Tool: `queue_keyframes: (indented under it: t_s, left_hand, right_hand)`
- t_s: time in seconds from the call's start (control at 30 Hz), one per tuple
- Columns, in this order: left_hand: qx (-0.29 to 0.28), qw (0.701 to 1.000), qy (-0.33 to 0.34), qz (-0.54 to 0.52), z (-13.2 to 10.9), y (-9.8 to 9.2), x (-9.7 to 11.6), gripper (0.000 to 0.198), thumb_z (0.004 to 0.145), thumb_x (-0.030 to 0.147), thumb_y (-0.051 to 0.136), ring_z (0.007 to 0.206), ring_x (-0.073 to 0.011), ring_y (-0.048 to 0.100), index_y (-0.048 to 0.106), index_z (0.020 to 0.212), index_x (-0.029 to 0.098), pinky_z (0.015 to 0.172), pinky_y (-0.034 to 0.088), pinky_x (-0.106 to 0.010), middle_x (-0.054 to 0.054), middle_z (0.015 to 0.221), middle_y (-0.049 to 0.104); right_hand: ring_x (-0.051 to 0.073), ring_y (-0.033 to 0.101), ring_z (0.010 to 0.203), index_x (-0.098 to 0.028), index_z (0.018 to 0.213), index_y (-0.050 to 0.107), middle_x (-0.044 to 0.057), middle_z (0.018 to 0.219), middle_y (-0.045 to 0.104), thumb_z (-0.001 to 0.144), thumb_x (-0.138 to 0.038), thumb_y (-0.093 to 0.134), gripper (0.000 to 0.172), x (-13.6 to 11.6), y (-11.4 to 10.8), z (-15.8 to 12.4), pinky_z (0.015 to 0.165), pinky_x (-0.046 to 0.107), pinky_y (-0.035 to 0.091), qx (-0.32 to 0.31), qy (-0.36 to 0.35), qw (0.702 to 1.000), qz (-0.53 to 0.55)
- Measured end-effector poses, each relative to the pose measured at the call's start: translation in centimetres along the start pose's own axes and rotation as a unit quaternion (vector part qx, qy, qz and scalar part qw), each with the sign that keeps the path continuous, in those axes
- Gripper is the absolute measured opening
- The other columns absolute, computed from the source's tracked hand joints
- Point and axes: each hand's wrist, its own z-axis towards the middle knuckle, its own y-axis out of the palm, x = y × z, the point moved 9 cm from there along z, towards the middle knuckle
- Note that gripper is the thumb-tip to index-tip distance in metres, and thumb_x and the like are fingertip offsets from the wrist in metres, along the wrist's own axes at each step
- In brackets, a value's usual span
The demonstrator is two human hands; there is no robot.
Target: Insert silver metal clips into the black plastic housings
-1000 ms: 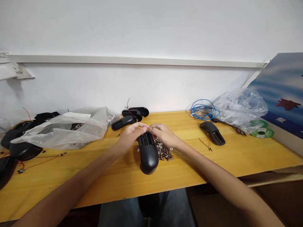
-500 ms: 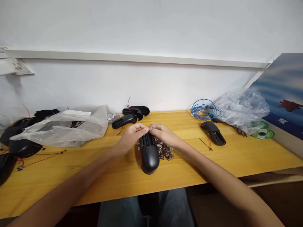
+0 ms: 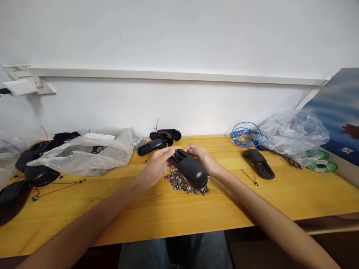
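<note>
Head view: black housing held in both hands over metal pile

Black plastic housing (image 3: 191, 171) sits in both hands just above the pile of small metal terminals (image 3: 179, 183) on the wooden workbench (image 3: 196, 220). It is tilted, slotted open end toward the left hand (image 3: 157, 166). Left fingers (image 3: 174, 150) lie pressed together along that open end. Right hand (image 3: 201, 160) takes the far side, its fingers (image 3: 193, 148) curled over the shell, pinching it against the left grip. Probable reason: this hold keeps the open end exposed and close to the terminals. Relative to the pile: two more housings (image 3: 158, 142) behind and left, with thin wires; one housing (image 3: 258, 163) to the right, blue wire coil (image 3: 248, 135) behind it; crumpled plastic bag (image 3: 84, 155) far left.
</note>
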Motion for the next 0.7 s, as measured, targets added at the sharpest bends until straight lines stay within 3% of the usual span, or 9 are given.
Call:
queue_keyframes:
  t_s: [0.13,0.3,0.4,0.57,0.63,0.7]
  left_hand:
    - [0.042,0.995,-0.006,-0.086,0.4,-1.0,0.0,0.029,0.085,0.036,0.085,0.075,-0.0146,0.066,0.075,0.104,0.016,0.069,0.059,-0.028,-0.008,0.095,0.074]
    - [0.07,0.986,-0.013,-0.149,0.8,-2.0,-0.4,0.029,0.083,0.034,0.087,0.086,-0.0205,0.073,0.066,0.096,0.019,0.086,0.063,-0.038,-0.009,0.094,0.076]
    - [0.072,0.987,0.013,-0.144,0.7,-2.1,-0.3,0.031,0.083,0.036,0.085,0.093,-0.0223,0.075,0.066,0.101,0.019,0.091,0.062,-0.04,-0.009,0.101,0.077]
    - [0.096,0.98,0.081,-0.154,-0.4,-1.5,0.5,0.034,0.084,0.037,0.084,0.103,-0.0205,0.074,0.065,0.107,0.022,0.093,0.061,-0.036,-0.006,0.114,0.076]
    - [0.091,0.982,0.119,-0.11,-1.2,-0.9,1.3,0.037,0.087,0.042,0.082,0.11,-0.0222,0.073,0.066,0.115,0.023,0.095,0.06,-0.037,-0.007,0.121,0.074]
    - [0.071,0.98,0.184,-0.003,-2.4,-0.1,2.7,0.038,0.092,0.045,0.077,0.119,-0.0253,0.07,0.067,0.122,0.024,0.102,0.059,-0.04,-0.009,0.127,0.074]
  right_hand:
    - [0.023,0.063,0.079,-0.027,0.093,0.066,0.006,0.093,0.07,0.088,-0.044,0.06,0.019,0.8,-2.1,0.6,0.069,0.039,0.052,0.063,-0.017,0.997,0.039]
    - [0.022,0.065,0.081,-0.027,0.104,0.068,0.005,0.095,0.072,0.078,-0.039,0.073,0.029,1.3,-2.6,0.4,0.068,0.038,0.055,0.092,-0.016,0.99,0.108]
    - [0.022,0.068,0.083,-0.026,0.104,0.068,0.005,0.098,0.073,0.07,-0.032,0.078,0.036,1.9,-1.5,-0.8,0.07,0.037,0.057,0.103,0.024,0.982,0.158]
    - [0.02,0.072,0.086,-0.022,0.099,0.066,0.008,0.103,0.074,0.072,-0.024,0.072,0.028,2.6,1.7,-4.1,0.078,0.035,0.061,0.089,0.129,0.938,0.308]
    - [0.022,0.074,0.094,-0.021,0.099,0.066,0.01,0.107,0.075,0.077,-0.026,0.069,0.023,2.0,2.9,-5.1,0.085,0.036,0.061,0.074,0.146,0.925,0.342]
    - [0.024,0.073,0.098,-0.021,0.096,0.066,0.011,0.107,0.075,0.078,-0.027,0.067,0.019,1.2,3.5,-5.7,0.085,0.037,0.061,0.073,0.146,0.918,0.362]
